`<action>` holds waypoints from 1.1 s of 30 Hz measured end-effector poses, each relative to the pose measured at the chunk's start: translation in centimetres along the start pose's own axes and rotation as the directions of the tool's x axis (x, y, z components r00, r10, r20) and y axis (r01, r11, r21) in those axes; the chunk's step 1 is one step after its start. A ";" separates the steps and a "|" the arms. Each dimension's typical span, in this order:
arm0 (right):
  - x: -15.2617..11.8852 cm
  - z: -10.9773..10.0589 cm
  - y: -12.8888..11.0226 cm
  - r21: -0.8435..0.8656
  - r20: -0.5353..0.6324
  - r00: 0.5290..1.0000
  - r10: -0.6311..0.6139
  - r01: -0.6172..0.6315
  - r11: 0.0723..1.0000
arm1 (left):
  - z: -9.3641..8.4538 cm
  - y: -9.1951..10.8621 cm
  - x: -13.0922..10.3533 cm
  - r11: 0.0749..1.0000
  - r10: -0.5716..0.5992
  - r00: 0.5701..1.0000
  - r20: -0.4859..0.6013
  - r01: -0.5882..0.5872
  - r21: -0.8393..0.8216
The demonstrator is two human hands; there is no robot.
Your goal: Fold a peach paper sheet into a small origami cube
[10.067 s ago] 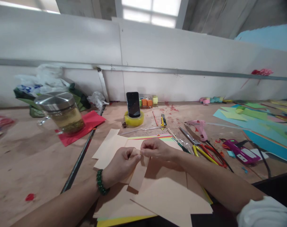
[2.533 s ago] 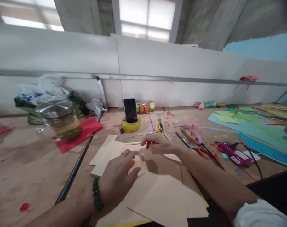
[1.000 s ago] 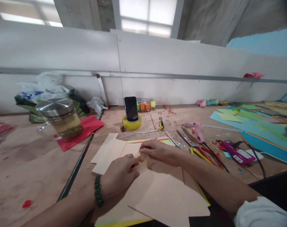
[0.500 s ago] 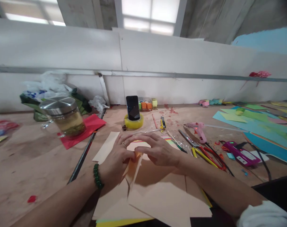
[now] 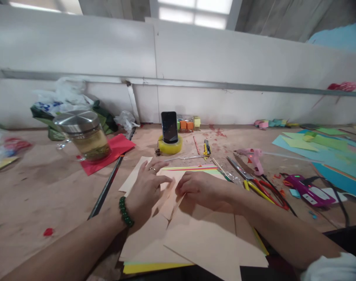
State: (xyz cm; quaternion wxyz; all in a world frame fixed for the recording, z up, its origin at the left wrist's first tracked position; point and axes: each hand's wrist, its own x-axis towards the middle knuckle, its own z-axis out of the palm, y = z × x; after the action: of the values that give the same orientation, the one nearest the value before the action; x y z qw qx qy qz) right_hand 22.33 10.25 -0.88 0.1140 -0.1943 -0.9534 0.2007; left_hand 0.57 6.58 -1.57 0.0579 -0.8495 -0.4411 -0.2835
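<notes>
Under both hands lies a stack of peach paper sheets (image 5: 201,242), with yellow and other coloured edges showing beneath. A folded piece of peach paper (image 5: 168,205) stands slightly raised on top. My left hand (image 5: 147,181), with a ring and a green bead bracelet (image 5: 126,212), rests at the left of the fold, fingers apart and the index finger stretched toward it. My right hand (image 5: 199,188) has its fingers curled together at the fold's right edge, gripping the paper there. Its fingertips are partly hidden. A narrow peach strip (image 5: 133,175) lies beyond my left hand.
On the right lie scissors (image 5: 239,168), red-and-yellow-handled tools, a pink glue gun (image 5: 254,158) and a purple device (image 5: 309,190). Ahead, a phone (image 5: 169,127) leans on a yellow tape roll (image 5: 169,146) near a utility knife (image 5: 206,147). A glass tea mug (image 5: 86,136) stands left.
My hands have moved apart. The left fingers have loosened and spread on the left, while the right fingers have curled in at the folded paper's edge. The view has tilted slightly downward.
</notes>
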 end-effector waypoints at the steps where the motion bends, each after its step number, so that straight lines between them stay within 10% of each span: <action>1: 0.0 -0.1 0.0 -0.008 0.019 1.000 0.023 -0.023 1.000 | -0.2 0.3 -0.1 1.000 0.024 0.996 -0.089 -0.025 -0.003; 6: -0.1 -1.3 0.3 0.034 0.176 0.978 0.112 -0.120 0.992 | -1.3 3.1 -0.9 0.942 0.318 0.940 -0.122 -0.328 -0.076; 14: 0.1 -1.3 1.9 0.264 0.253 0.933 0.255 -0.320 0.910 | -0.9 3.9 -0.8 0.988 -0.106 0.972 0.211 0.127 -0.088; 33: 0.0 -0.7 2.1 0.171 0.232 0.935 0.268 -0.310 0.935 | -1.2 2.3 0.7 0.942 -0.038 0.896 0.442 0.180 -0.283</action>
State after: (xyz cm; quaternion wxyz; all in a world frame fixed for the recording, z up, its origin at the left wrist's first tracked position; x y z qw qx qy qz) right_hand 23.22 12.23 -1.10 0.0036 -0.2985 -0.8950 0.3315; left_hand 2.13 5.29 0.19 -0.1941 -0.8627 -0.4391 -0.1586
